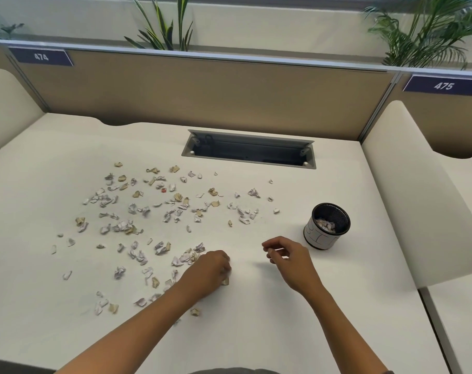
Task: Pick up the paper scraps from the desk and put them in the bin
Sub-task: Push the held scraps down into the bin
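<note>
On desk [256,319]: paper scraps [148,211] strewn left and centre. Left hand [210,271] curled down over scraps, grip unclear. Right hand [289,257] loosely curled, hovering near bin [327,226] holding scraps.

Single view only: a head-worn wide-angle camera looks forward and steeply down across the desk [256,306]; the near desk edge sits at the frame bottom, the partition [202,90] and plants [164,28] at the top; straight lines bow toward the frame edges; both forearms enter from below, close to the lens.
</note>
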`<action>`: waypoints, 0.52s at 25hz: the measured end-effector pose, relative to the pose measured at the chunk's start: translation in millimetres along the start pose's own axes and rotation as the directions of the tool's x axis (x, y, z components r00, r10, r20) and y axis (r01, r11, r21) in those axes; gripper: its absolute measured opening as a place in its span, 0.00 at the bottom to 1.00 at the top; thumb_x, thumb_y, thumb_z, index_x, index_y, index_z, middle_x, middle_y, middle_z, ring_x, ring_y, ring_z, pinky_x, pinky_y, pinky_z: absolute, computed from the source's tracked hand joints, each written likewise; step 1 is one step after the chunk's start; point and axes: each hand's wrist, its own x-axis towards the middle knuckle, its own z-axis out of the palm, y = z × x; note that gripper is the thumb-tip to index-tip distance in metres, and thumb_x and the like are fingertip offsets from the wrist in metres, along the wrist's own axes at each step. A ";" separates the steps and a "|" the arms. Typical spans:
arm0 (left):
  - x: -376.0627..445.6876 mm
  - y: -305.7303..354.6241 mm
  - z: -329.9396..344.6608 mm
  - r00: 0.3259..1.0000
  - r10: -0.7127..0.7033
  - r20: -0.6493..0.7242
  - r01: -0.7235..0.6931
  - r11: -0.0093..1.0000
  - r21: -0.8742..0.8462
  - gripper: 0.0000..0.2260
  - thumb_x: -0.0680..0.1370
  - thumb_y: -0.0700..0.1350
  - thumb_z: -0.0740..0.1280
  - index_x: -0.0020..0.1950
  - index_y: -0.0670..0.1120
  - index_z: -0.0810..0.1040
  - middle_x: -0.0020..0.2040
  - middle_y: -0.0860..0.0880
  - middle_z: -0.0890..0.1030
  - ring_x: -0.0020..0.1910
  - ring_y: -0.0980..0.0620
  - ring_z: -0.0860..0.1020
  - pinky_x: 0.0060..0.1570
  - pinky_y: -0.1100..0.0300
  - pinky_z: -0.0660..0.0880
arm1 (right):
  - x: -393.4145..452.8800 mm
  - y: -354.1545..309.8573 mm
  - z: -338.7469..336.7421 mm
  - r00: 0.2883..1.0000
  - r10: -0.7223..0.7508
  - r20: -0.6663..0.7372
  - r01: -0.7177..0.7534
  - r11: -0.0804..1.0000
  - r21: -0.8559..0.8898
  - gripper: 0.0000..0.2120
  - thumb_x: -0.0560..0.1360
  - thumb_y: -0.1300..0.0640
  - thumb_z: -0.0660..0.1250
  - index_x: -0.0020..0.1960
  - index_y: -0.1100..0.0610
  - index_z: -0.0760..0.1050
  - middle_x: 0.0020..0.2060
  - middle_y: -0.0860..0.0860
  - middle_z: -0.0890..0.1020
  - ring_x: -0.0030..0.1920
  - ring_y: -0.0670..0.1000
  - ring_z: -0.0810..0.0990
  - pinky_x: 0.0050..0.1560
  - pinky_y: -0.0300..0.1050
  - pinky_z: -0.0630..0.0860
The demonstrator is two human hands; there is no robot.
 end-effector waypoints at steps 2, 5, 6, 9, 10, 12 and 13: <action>-4.0 -2.5 5.6 1.000 -0.009 -0.024 0.009 1.000 -0.011 0.09 0.74 0.36 0.65 0.46 0.43 0.84 0.54 0.50 0.81 0.50 0.51 0.78 0.48 0.61 0.72 | 0.4 -1.1 3.2 1.000 0.006 0.010 -0.006 1.000 0.000 0.12 0.77 0.63 0.65 0.47 0.47 0.82 0.42 0.43 0.85 0.42 0.44 0.83 0.50 0.44 0.82; -8.6 -5.9 8.0 0.998 -0.012 -0.061 0.009 0.999 -0.041 0.09 0.73 0.35 0.64 0.44 0.43 0.84 0.48 0.50 0.81 0.46 0.53 0.78 0.44 0.64 0.70 | -0.7 -2.1 11.4 0.999 0.014 0.031 -0.013 1.000 -0.012 0.12 0.77 0.62 0.65 0.47 0.47 0.82 0.43 0.43 0.85 0.42 0.43 0.83 0.48 0.43 0.81; -10.0 -6.7 6.9 0.996 -0.039 -0.078 0.032 0.996 -0.085 0.09 0.73 0.35 0.65 0.44 0.43 0.84 0.47 0.51 0.82 0.46 0.53 0.79 0.44 0.64 0.71 | -1.6 -2.3 15.2 0.999 0.016 0.045 -0.015 1.000 -0.021 0.11 0.77 0.62 0.65 0.47 0.48 0.82 0.43 0.42 0.85 0.42 0.43 0.83 0.47 0.42 0.81; -12.0 -9.5 -3.1 0.972 -0.178 -0.151 0.127 0.947 -0.297 0.08 0.73 0.36 0.68 0.45 0.46 0.85 0.43 0.54 0.84 0.40 0.60 0.80 0.40 0.71 0.72 | -5.2 -1.3 29.0 0.995 0.023 0.102 -0.017 0.999 -0.052 0.11 0.77 0.61 0.65 0.46 0.47 0.82 0.43 0.41 0.85 0.42 0.42 0.82 0.44 0.38 0.80; -12.5 -11.4 -7.9 0.960 -0.218 -0.175 0.141 0.918 -0.370 0.07 0.73 0.37 0.69 0.44 0.47 0.86 0.42 0.54 0.84 0.39 0.61 0.80 0.38 0.73 0.73 | -6.5 -0.3 34.0 0.992 0.028 0.124 -0.020 0.998 -0.061 0.10 0.77 0.61 0.66 0.46 0.46 0.82 0.43 0.41 0.84 0.41 0.41 0.82 0.41 0.35 0.79; -14.5 -17.3 -18.8 0.935 -0.304 -0.184 0.156 0.816 -0.557 0.07 0.71 0.39 0.73 0.42 0.50 0.87 0.39 0.55 0.85 0.38 0.60 0.82 0.37 0.73 0.75 | -8.2 1.8 45.3 0.985 0.039 0.169 -0.023 0.995 -0.093 0.09 0.77 0.59 0.66 0.46 0.46 0.81 0.44 0.41 0.84 0.41 0.41 0.81 0.40 0.31 0.76; -15.4 -21.0 -24.6 0.922 -0.350 -0.168 0.156 0.730 -0.666 0.06 0.71 0.39 0.74 0.42 0.50 0.87 0.38 0.53 0.86 0.39 0.59 0.83 0.39 0.70 0.78 | -8.6 2.7 51.1 0.981 0.042 0.189 -0.021 0.993 -0.112 0.08 0.76 0.58 0.67 0.47 0.46 0.81 0.45 0.41 0.84 0.42 0.40 0.81 0.41 0.31 0.76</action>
